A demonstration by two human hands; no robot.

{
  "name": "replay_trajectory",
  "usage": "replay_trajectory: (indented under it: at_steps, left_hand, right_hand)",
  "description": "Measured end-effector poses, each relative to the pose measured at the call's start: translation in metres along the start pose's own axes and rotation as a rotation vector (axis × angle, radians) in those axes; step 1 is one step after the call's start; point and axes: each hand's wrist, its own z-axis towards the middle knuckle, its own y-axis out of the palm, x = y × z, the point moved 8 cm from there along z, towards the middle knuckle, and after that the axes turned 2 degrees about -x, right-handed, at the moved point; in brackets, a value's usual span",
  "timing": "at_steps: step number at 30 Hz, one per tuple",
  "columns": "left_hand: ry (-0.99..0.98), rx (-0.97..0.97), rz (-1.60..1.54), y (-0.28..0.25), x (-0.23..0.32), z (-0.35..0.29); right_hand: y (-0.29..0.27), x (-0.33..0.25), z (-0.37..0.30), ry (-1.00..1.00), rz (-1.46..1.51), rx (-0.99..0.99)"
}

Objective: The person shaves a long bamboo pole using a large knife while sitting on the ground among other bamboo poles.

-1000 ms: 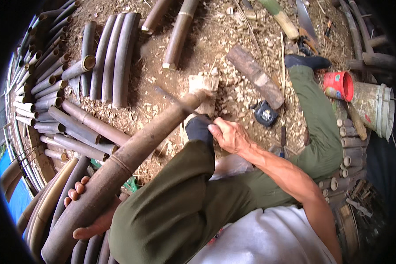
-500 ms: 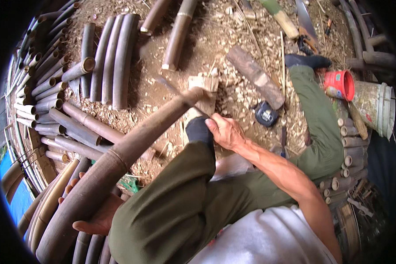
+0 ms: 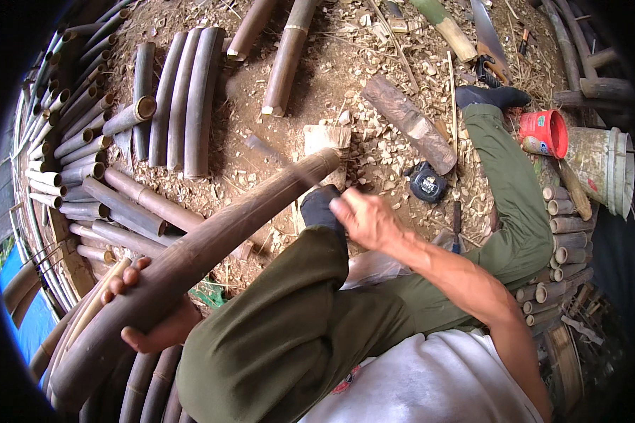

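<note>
A thick brown bamboo pole slants across my front, its far end by a pale wooden block on the ground. My left hand is wrapped round the pole's nearer part from below, thumb and fingertips showing at its sides. Close to the far end, my right hand is closed on the handle of a long-bladed knife. The blade lies across the pole and is smeared by motion; the handle is mostly hidden in the fist. A dark-socked foot rests beside the pole's end.
Bamboo pieces lie at the upper left, with a large stack beyond. Wood chips cover the ground. On the right are a tape measure, a log, a handsaw, a red bucket and a whitish bucket.
My left hand has shifted up and a little right. The pole's far end sits slightly lower and further right. My right hand and knife have moved a little, now more blurred.
</note>
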Motion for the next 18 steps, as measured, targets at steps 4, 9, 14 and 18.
replay_trajectory:
  at_steps: [4,9,14,18]
  left_hand:
    - [-0.046,-0.080,-0.024,0.000,-0.009,-0.014]
    - [-0.017,0.037,0.029,-0.007,0.007,-0.031]
    - [-0.039,0.124,0.059,-0.004,0.001,-0.031]
    - [0.048,0.284,0.162,-0.005,0.015,-0.036]
  right_hand:
    - [0.003,0.026,0.001,0.030,-0.089,0.037]
    - [0.004,0.023,0.001,0.049,-0.011,0.007]
    - [-0.004,0.059,0.013,0.281,-0.182,0.055]
    - [0.001,-0.011,0.005,-0.177,-0.121,0.043]
